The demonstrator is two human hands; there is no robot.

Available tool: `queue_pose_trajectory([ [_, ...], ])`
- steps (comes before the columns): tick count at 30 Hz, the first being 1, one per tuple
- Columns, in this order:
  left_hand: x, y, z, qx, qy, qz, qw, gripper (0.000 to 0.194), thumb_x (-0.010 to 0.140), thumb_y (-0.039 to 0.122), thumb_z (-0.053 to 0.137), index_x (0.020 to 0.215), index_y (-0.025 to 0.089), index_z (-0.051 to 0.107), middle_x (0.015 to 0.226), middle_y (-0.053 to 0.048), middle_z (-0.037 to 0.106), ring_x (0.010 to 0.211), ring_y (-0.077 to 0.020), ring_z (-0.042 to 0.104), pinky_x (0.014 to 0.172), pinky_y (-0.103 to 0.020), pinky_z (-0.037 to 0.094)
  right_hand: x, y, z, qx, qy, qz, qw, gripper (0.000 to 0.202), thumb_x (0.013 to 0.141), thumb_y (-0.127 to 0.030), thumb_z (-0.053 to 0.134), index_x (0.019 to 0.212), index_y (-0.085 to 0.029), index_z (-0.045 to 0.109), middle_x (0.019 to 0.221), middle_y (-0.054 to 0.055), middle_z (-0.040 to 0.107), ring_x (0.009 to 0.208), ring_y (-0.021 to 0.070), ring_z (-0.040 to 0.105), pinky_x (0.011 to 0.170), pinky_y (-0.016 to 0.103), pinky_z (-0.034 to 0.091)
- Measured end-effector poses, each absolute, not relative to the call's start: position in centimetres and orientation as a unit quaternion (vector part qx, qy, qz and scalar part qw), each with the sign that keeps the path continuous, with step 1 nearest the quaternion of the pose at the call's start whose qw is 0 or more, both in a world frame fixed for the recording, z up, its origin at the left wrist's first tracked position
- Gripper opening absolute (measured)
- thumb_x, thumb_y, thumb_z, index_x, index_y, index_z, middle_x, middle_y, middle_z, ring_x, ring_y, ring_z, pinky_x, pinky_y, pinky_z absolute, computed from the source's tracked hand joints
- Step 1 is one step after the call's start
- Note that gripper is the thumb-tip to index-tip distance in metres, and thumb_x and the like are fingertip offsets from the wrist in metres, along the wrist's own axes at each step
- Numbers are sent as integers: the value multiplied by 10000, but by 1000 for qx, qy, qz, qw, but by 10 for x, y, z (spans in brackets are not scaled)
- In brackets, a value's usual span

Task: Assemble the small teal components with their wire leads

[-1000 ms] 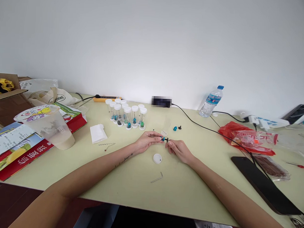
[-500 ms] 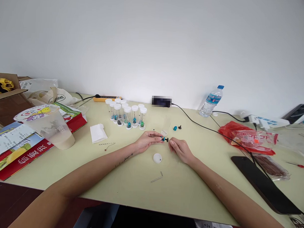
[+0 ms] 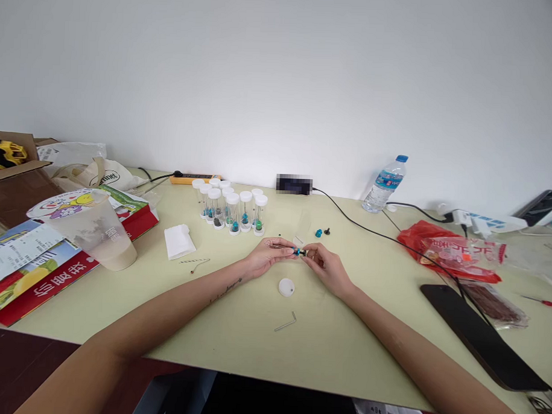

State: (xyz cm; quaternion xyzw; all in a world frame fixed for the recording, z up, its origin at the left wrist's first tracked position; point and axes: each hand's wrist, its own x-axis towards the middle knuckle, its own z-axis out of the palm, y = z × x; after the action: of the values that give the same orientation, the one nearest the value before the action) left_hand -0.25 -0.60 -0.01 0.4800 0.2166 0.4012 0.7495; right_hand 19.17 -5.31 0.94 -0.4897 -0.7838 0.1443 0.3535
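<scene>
Between the fingertips of my left hand (image 3: 270, 256) is a small blue and black part (image 3: 298, 252), its exact kind too small to make out. The thumb and fingers of my right hand (image 3: 326, 266) pinch the black end of the same part. Just behind lies a clear tube (image 3: 302, 229) on its side. In front of the hands are a round white cap (image 3: 286, 287) and an L-shaped hex key (image 3: 285, 321). Beyond my right hand sit a loose blue piece (image 3: 318, 233) and a black piece with a stem (image 3: 327, 231).
Several white-capped clear tubes (image 3: 233, 214) stand at the back left. Nearer are a folded white paper (image 3: 179, 242), a small chain (image 3: 200, 265) and a tilted drink cup (image 3: 94, 231). On the right are a water bottle (image 3: 385, 185), a cable (image 3: 361, 221), a red bag (image 3: 446, 249) and a black phone-like slab (image 3: 480, 335).
My right hand has moved a little left and its fingers have closed on the black end of the part. The left hand stays in place, holding the part.
</scene>
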Motion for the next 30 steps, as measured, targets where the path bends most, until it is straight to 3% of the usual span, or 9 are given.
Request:
queue_pose_trajectory([
  [9,-3,-6,0,482,210,400,751,272,623,193,716,863,94,637,889,-92,662,886,-200,615,947,-404,383,190,-55,15,-494,-787,157,335,274,885,-413,362,1005,-210,504,621,-20,515,532,114,444,544,233,382],
  [15,-2,-7,1,475,214,402,753,281,614,188,721,868,101,637,889,-81,661,877,-189,615,942,-394,383,190,-56,15,-495,-787,169,326,324,869,-412,390,1136,-229,399,724,-2,542,515,112,435,523,235,372],
  [25,-2,-7,2,479,213,404,750,270,612,193,722,850,96,639,882,-87,659,888,-193,610,940,-397,384,189,-57,18,-500,-794,160,306,246,892,-411,333,1007,-225,446,639,-19,535,537,127,458,554,246,385],
  [30,-2,-8,2,479,209,404,751,275,611,200,722,853,99,640,913,-91,655,887,-196,609,941,-403,383,188,-57,19,-502,-791,165,309,287,888,-436,329,1069,-231,419,664,-17,546,534,128,464,558,250,390],
])
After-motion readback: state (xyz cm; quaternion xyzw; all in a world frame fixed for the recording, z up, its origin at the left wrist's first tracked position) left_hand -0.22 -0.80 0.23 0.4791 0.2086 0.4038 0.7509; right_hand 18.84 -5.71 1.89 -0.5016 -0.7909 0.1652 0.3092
